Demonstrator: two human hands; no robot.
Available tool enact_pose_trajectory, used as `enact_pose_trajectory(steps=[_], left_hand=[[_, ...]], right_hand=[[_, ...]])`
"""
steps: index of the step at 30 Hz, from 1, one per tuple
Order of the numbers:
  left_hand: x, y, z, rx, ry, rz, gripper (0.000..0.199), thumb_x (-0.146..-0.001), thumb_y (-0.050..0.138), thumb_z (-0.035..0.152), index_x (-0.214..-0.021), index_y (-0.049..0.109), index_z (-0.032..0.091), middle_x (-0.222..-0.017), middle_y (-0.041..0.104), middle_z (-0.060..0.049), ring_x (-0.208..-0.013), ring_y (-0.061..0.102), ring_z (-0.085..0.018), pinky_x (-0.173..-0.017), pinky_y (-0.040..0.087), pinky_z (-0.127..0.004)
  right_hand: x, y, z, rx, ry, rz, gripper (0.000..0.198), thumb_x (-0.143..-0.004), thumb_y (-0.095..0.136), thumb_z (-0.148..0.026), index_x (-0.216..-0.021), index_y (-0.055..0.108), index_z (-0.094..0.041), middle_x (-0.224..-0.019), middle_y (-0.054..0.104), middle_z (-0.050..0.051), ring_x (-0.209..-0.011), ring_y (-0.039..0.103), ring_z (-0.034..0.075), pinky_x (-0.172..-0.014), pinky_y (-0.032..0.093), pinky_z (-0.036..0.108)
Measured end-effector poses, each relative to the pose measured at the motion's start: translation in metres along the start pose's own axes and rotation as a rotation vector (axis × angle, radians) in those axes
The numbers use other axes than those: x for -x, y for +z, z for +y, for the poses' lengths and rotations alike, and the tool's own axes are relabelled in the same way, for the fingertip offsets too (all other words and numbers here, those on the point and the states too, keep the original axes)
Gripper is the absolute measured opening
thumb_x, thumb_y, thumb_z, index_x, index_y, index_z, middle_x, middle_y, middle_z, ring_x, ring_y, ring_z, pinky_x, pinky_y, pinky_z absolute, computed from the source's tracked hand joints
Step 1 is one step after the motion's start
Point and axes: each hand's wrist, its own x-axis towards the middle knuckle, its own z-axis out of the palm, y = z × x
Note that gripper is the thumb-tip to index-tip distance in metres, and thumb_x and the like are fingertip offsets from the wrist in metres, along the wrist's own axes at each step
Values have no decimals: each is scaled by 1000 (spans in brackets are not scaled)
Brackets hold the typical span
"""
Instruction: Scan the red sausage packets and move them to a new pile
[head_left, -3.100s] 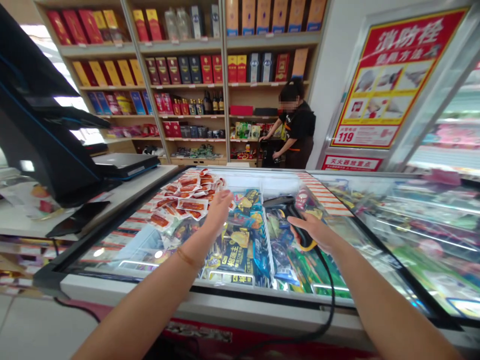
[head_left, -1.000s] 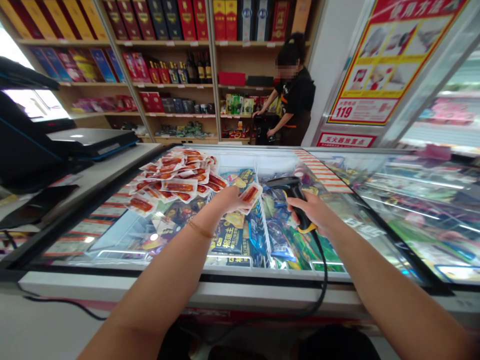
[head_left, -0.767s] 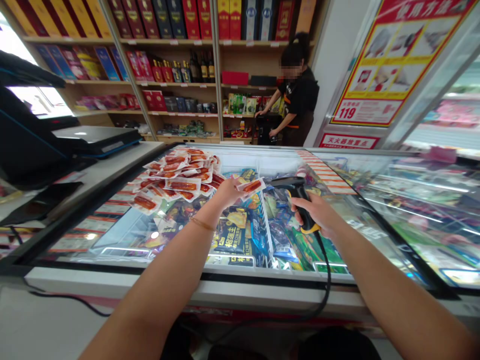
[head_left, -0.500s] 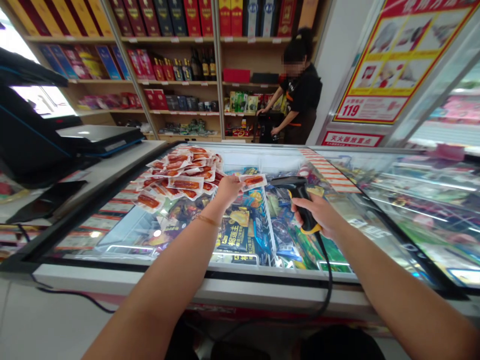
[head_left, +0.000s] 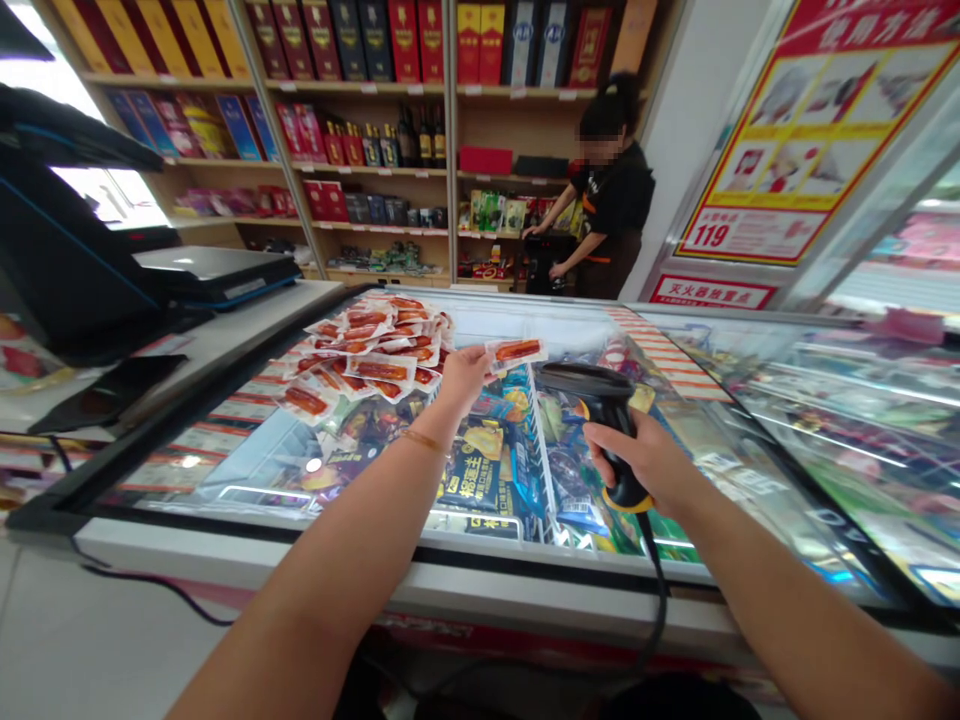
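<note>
Between the fingers of my left hand [head_left: 468, 374] is one clear-wrapped sausage packet [head_left: 517, 352], held by its left end above the freezer's glass top. My right hand [head_left: 637, 455] is closed around the handle of a black and yellow barcode scanner [head_left: 611, 400]. The scanner's head points left toward the packet, with a small gap between them. A cord runs down from its handle over the freezer's front edge. Left of my left hand, a heap of similar sausage packets [head_left: 375, 345] lies on the glass.
Under the glass of the chest freezer [head_left: 247, 540] are bagged frozen goods. A weighing scale [head_left: 217, 270] stands on the left counter. Beyond the freezer, a person in black [head_left: 615, 200] stands by stocked shelves [head_left: 367, 170]. More glass-topped freezer space extends right.
My view has shifted slightly, so the scene sits a little lower and to the right. The scanner's head is turned somewhat differently in my right hand. Both hands keep their holds.
</note>
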Motion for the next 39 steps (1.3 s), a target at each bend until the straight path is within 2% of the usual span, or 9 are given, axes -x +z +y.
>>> enact_pose_trajectory(steps=[8, 15, 23, 30, 35, 39], left_hand=[[0, 2, -1, 21, 11, -5, 12, -79, 57, 17, -80, 68, 13, -70, 67, 0, -72, 66, -12, -72, 55, -26], [-2, 4, -3, 88, 24, -13, 12, -77, 59, 17, -82, 69, 13, -70, 67, 1, -68, 64, -11, -70, 56, -27], [6, 6, 5, 91, 13, 2, 8, -75, 61, 16, -75, 68, 12, -66, 67, 0, -66, 65, -12, -70, 57, -28], [10, 9, 2, 78, 0, -21, 10, -75, 59, 16, -75, 69, 12, -67, 68, 0, -67, 66, -12, -70, 56, -27], [14, 30, -3, 41, -65, -21, 8, -74, 61, 15, -74, 68, 13, -69, 68, 0, -67, 66, -11, -73, 57, -29], [9, 68, -2, -21, -108, -66, 13, -75, 58, 10, -64, 64, 14, -61, 63, 0, -63, 64, -11, -72, 57, -29]], right_hand=[[2, 0, 0, 65, -19, -71, 26, -82, 62, -41, -87, 49, -19, -49, 51, -6, -39, 44, 9, -43, 36, 23], [4, -1, -1, 106, -41, -85, 25, -84, 60, -40, -91, 49, -18, -47, 51, -7, -40, 43, 9, -44, 36, 23], [5, -2, -3, 128, -42, -77, 25, -83, 60, -39, -92, 49, -18, -47, 50, -7, -39, 42, 9, -43, 36, 23], [0, 0, -1, 67, -18, -88, 23, -81, 61, -37, -83, 46, -20, -45, 49, -7, -37, 43, 9, -43, 37, 22], [-8, -13, -5, -33, 54, -24, 23, -75, 65, -32, -78, 45, -20, -49, 50, -7, -35, 44, 8, -39, 37, 22], [-6, -51, -8, -87, 63, 78, 24, -73, 67, -32, -79, 47, -20, -55, 53, -5, -37, 46, 8, -37, 38, 22]])
